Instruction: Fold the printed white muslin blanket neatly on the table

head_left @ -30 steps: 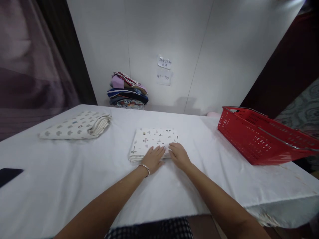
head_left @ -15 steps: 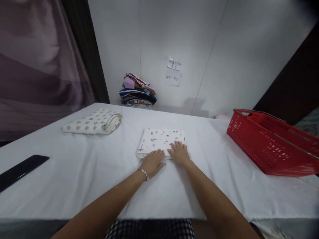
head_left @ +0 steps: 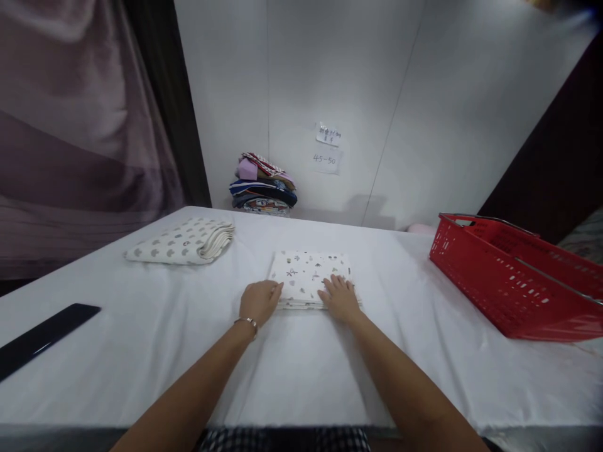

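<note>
Your 2 hands on a folded white cotton cloth with small printed figures [head_left: 311,278].
Your left hand [head_left: 259,301] has slid to its left edge, fingers curled there; your right hand [head_left: 339,297] stays flat, gripping nothing.

Red basket [head_left: 513,285] — white printed cloth [head_left: 311,276]

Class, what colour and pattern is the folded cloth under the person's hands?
White folded cloth with small scattered dark and coloured motifs, seen in the head view.
</note>
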Motion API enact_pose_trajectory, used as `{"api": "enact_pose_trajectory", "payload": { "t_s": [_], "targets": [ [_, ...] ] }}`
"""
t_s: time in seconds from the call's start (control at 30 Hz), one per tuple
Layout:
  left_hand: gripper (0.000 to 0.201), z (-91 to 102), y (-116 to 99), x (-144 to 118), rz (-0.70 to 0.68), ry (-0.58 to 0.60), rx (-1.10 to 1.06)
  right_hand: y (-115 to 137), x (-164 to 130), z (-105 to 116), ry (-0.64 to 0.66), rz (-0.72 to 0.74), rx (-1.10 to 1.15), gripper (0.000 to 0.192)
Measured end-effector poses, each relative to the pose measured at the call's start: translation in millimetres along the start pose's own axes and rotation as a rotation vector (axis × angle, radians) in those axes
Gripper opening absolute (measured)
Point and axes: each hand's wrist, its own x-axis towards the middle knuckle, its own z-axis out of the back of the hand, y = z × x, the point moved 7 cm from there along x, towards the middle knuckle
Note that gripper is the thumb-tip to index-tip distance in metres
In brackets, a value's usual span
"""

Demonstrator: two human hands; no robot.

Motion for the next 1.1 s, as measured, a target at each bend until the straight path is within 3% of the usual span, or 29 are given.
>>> {"api": "enact_pose_trajectory", "payload": {
  "t_s": [0.07, 0.17, 0.27, 0.33, 0.47, 0.6, 0.7, 0.8, 0.93, 1.03, 1.1],
  "targets": [
    [0.036, -6.9, -7.7, 18.6, -0.051, -0.014, -0.023, 0.3, 0.3, 0.5, -0.001, -0.001, 0.000, 0.050],
    [0.041, -37.5, -11.3, 35.0, -0.064, 0.094, 0.023, -0.1, -0.6, 1.1, 0.018, -0.011, -0.002, 0.051],
    [0.047, -66.5, -6.4, 34.0, -0.026, 0.224, 0.068, 0.1, -2.2, 3.4, 0.046, -0.015, 0.013, 0.051],
    [0.049, -74.1, -4.6, 30.2, -0.023, 0.253, 0.075, 1.9, -0.6, 5.4, 0.092, -0.020, 0.026, 0.050],
    [0.053, -75.4, -3.1, 26.1, 0.026, 0.322, 0.100, 6.1, 18.8, 11.2, 0.198, -0.088, 0.055, 0.056],
    [0.054, -73.3, -4.0, 26.4, 0.064, 0.355, 0.122, 3.0, 55.2, 23.2, 0.091, -0.102, 0.024, 0.063],
    [0.055, -74.5, -4.0, 25.6, 0.065, 0.360, 0.110, -17.1, 70.8, 16.6, 0.069, -0.161, -0.002, 0.065],
    [0.054, -76.0, -2.5, 22.8, 0.065, 0.368, 0.092, -38.2, 71.7, -1.5, 0.142, -0.219, -0.001, 0.066],
    [0.054, -74.0, -1.4, 22.9, 0.073, 0.395, 0.060, -45.0, 68.8, -11.1, 0.120, -0.206, -0.011, 0.066],
    [0.052, -71.6, -3.5, 36.2, 0.085, 0.441, 0.044, -43.4, 69.1, -11.2, 0.092, -0.202, -0.018, 0.066],
    [0.053, -67.7, -5.3, 54.0, 0.082, 0.392, 0.053, -42.1, 70.0, -9.9, 0.078, -0.200, -0.025, 0.066]
  ]
}}
